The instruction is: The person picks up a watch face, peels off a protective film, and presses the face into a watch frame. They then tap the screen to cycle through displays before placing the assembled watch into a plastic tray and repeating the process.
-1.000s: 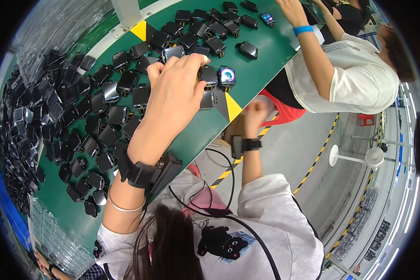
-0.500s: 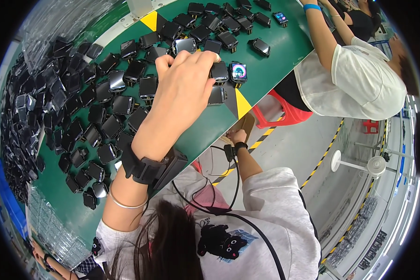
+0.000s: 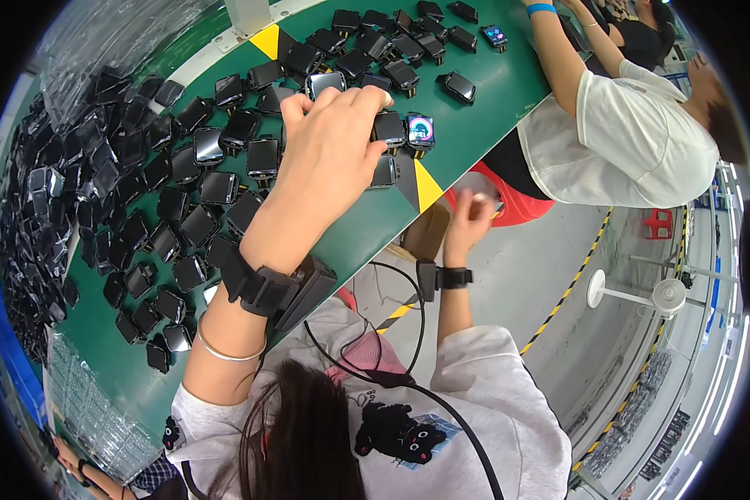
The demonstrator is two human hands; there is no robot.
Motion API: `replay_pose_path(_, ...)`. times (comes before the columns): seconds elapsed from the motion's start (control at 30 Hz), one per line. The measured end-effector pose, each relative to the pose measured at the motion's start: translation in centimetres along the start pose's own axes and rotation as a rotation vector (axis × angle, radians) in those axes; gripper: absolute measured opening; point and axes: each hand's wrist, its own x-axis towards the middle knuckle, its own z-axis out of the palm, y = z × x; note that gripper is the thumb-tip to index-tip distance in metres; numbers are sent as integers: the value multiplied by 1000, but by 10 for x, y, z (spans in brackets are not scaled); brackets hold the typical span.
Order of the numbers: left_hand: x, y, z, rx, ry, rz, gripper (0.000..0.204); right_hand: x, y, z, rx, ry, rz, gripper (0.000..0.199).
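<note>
My left hand (image 3: 329, 146) reaches over the green table, its fingers curled down among black strapless smartwatches. A smartwatch with a pale, reflecting screen (image 3: 324, 83) sits at its far fingers; the fingertips there are hidden. Beside the thumb and forefinger lies a dark smartwatch (image 3: 389, 129), and right of it a smartwatch with a lit, colourful screen (image 3: 420, 131). My right hand (image 3: 470, 223) is raised off the table's near edge, above and right of an open brown cardboard box (image 3: 425, 233). Its fingers are curled together; whatever they may hold is too small to make out.
Many more smartwatches (image 3: 200, 225) spread over the green table (image 3: 350, 250), with a dense heap of wrapped ones (image 3: 50, 192) at the left. A co-worker in a white shirt (image 3: 625, 142) sits at the right on a red stool (image 3: 508, 204). Black cables (image 3: 417, 308) hang near my arms.
My right hand has risen from the cardboard box, moving up and to the right. My left hand stays nearly in place over the smartwatches.
</note>
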Motion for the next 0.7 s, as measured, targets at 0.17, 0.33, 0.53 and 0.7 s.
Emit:
replay_pose_path(0.17,1,0,-1,2,-29,-5,37,39,-130,9,73,-126,-334,13)
replay_pose_path(0.33,-2,-6,-2,37,-67,-28,36,21,-44,5,-60,-210,21,12)
replay_pose_path(0.53,-3,2,-3,48,-29,-19,34,-68,183,-10,-571,-573,563,15)
replay_pose_path(0.7,1,8,-3,22,0,16,33,-78,257,-51,-730,-485,626,22)
